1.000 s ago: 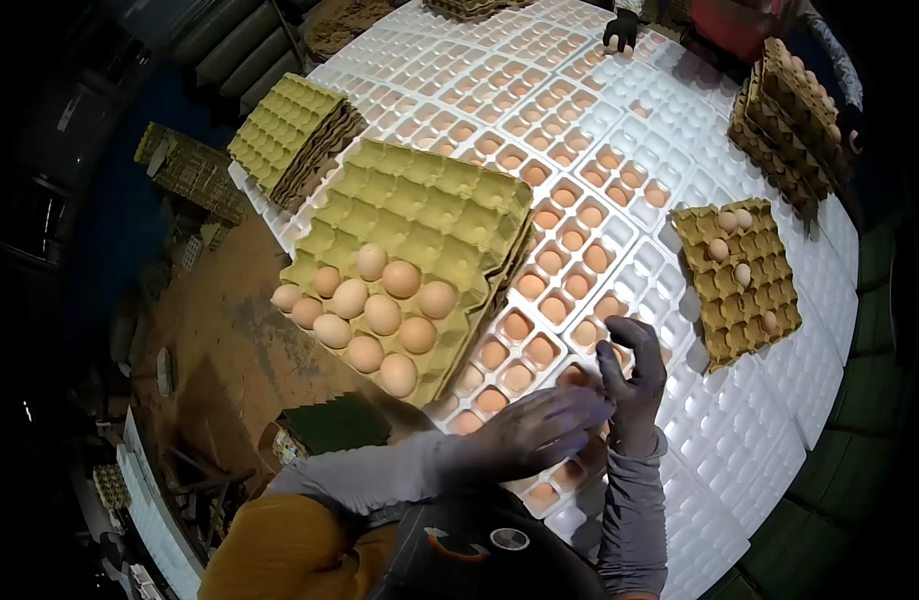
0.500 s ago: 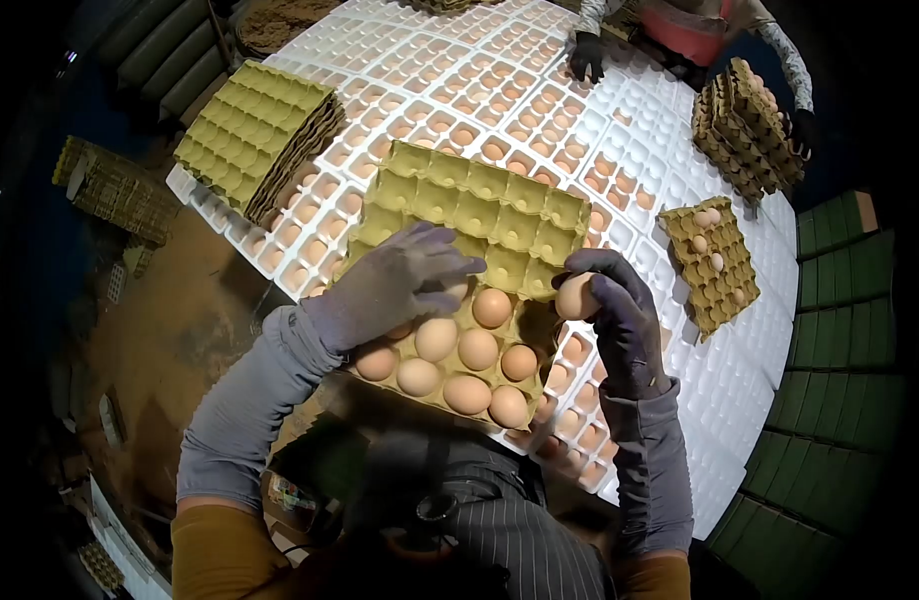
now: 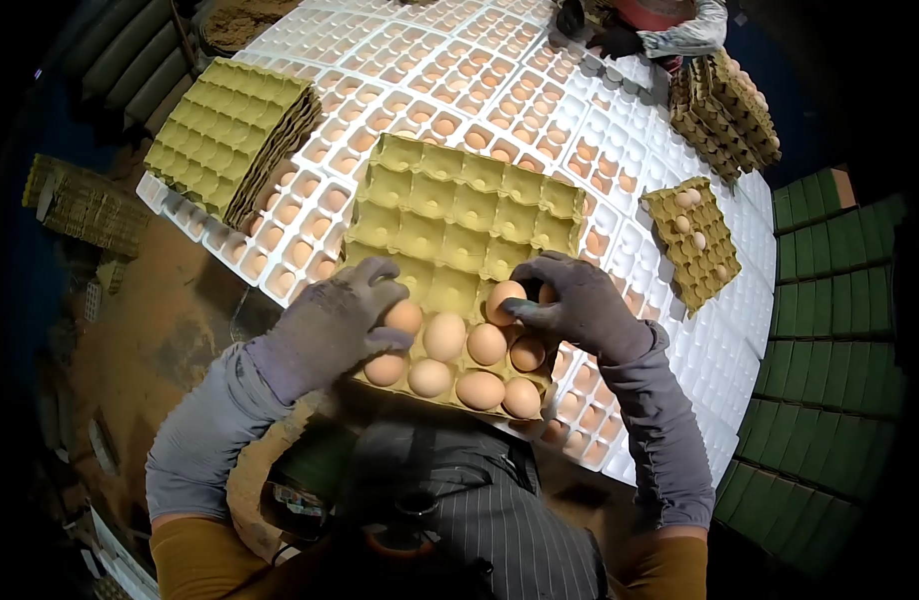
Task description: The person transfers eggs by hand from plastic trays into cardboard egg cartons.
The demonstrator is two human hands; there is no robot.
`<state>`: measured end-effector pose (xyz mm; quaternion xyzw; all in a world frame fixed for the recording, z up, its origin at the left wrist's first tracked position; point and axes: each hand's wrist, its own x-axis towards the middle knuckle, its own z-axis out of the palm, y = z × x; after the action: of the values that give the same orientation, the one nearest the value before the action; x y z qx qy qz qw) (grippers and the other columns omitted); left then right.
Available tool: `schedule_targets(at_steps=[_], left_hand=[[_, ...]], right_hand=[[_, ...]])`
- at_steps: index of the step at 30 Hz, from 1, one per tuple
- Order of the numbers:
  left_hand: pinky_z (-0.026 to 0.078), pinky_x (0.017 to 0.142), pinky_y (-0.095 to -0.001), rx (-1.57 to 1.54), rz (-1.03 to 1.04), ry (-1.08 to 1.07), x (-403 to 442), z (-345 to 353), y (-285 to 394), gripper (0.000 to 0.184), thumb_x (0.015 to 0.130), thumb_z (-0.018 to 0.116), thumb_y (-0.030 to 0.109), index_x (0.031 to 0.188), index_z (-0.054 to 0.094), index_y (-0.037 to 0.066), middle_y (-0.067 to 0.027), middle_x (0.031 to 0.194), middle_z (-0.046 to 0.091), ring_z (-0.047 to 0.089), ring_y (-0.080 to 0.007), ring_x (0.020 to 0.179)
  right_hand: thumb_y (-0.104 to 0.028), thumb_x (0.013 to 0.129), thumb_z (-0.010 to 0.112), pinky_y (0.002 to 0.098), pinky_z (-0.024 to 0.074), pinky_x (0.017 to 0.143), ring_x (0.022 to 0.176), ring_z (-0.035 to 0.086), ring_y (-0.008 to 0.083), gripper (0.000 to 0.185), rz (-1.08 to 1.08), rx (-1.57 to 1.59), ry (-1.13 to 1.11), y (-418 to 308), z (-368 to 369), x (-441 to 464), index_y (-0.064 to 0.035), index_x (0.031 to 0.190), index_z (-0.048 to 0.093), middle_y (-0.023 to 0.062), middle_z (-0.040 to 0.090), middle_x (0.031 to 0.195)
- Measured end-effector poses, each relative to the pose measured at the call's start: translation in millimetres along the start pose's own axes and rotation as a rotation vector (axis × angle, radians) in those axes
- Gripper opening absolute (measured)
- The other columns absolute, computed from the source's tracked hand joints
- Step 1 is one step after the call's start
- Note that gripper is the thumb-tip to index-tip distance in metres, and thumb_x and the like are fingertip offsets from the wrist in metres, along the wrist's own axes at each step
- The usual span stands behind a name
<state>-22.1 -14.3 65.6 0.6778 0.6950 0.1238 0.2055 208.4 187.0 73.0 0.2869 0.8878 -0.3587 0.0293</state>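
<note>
The right hand, in a grey glove, has its thumb and fingers closed on a brown egg over the right part of a yellow-green egg tray; another egg is partly hidden beneath its palm. The left hand, gloved likewise, curls its thumb and fingers around an orange-brown egg at the tray's left side, though I cannot tell whether it grips the egg or only rests against it. Between and below the hands, more eggs sit in the tray's cups, in the rows nearest the person, whose striped apron shows below. The tray lies at a slant over white trays, many of whose cups hold eggs. To its left stands a stack of yellow-green trays; well apart on the right, a smaller-looking tray carries a few eggs. Beyond that rises a stack of trays with eggs on top, near a co-worker's black-gloved hand. Green stacked blocks fill the right side.
</note>
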Motion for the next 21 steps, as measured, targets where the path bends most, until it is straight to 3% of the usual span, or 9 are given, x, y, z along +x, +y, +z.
schedule_targets(at_steps=[2,4,6,9,10,12,15,18,21], left_hand=[[0.057,0.086,-0.0406,-0.249,-0.114,-0.058,0,-18,8,0.044,0.095,0.068,0.03,0.13,0.055,0.006,-0.0184,0.128,0.056,0.069,-0.029,0.094],[0.058,0.086,-0.0398,-1.143,-0.32,-0.145,1,-33,16,0.038,0.096,0.063,0.023,0.129,0.055,0.005,-0.0193,0.122,0.058,0.069,-0.0281,0.093],[0.058,0.087,-0.0398,-1.139,-0.279,-0.145,7,-28,21,0.035,0.096,0.059,0.019,0.129,0.056,0.005,-0.0202,0.121,0.056,0.069,-0.0284,0.092],[0.057,0.083,-0.0425,-0.172,0.065,0.085,22,-4,36,0.039,0.093,0.069,0.038,0.12,0.065,0.011,-0.0201,0.133,0.049,0.066,-0.0301,0.1],[0.057,0.083,-0.0425,-0.174,0.072,0.079,25,1,43,0.039,0.093,0.069,0.038,0.12,0.065,0.011,-0.0201,0.133,0.049,0.066,-0.0301,0.1],[0.055,0.085,-0.0451,0.309,-0.021,-0.097,29,8,56,0.048,0.087,0.072,0.046,0.12,0.065,0.011,-0.0198,0.132,0.05,0.059,-0.0355,0.111],[0.054,0.087,-0.0455,0.373,-0.002,-0.12,33,14,58,0.053,0.084,0.074,0.049,0.121,0.065,0.011,-0.0204,0.137,0.048,0.055,-0.0383,0.115],[0.053,0.092,-0.0468,0.256,0.039,-0.086,28,6,57,0.051,0.082,0.079,0.04,0.12,0.065,0.009,-0.0206,0.141,0.046,0.054,-0.0394,0.117],[0.052,0.096,-0.0453,-0.067,0.037,0.058,18,7,47,0.052,0.077,0.084,0.028,0.12,0.063,0.008,-0.0193,0.14,0.045,0.055,-0.0372,0.118]], right_hand=[[-0.053,0.085,0.067,0.0424,0.0537,0.077,0.086,0.068,0.0332,0.049,-0.136,-0.295,0.038,-2,10,1,-0.0066,0.102,0.069,0.0142,0.066,0.092],[-0.045,0.086,0.07,0.0384,0.054,0.074,0.081,0.068,0.0252,0.04,-0.105,-0.299,0.057,-5,9,0,-0.0074,0.101,0.068,0.0117,0.068,0.094],[-0.032,0.085,0.073,0.0323,0.0533,0.072,0.078,0.066,0.0155,0.029,0.158,0.307,-0.002,6,-3,-4,-0.0069,0.099,0.068,0.0069,0.07,0.099],[-0.017,0.088,0.072,0.0262,0.054,0.082,0.086,0.065,0.0126,0.023,0.126,0.985,0.008,18,-19,-26,-0.0056,0.107,0.068,0.006,0.07,0.11],[-0.016,0.089,0.072,0.0265,0.0548,0.084,0.087,0.066,0.0131,0.023,0.082,0.94,0.044,16,-14,-33,-0.0056,0.11,0.068,0.0068,0.07,0.112],[-0.024,0.092,0.07,0.0352,0.0578,0.081,0.09,0.071,0.0215,0.022,0.067,0.099,-0.01,2,-8,-46,-0.01,0.109,0.069,0.0088,0.066,0.117],[-0.029,0.077,0.083,0.0391,0.0549,0.07,0.083,0.068,0.0283,0.035,-0.013,-0.563,-0.037,-10,21,-61,-0.0135,0.102,0.064,0.0062,0.058,0.1],[-0.024,0.076,0.083,0.0355,0.0547,0.069,0.077,0.067,0.0242,0.033,-0.097,-0.453,0.045,2,24,-65,-0.0129,0.101,0.066,0.0061,0.06,0.094],[-0.018,0.08,0.078,0.029,0.0549,0.071,0.081,0.066,0.0142,0.043,0.075,0.464,0.093,26,13,-71,-0.0061,0.119,0.065,0.0031,0.067,0.098]])
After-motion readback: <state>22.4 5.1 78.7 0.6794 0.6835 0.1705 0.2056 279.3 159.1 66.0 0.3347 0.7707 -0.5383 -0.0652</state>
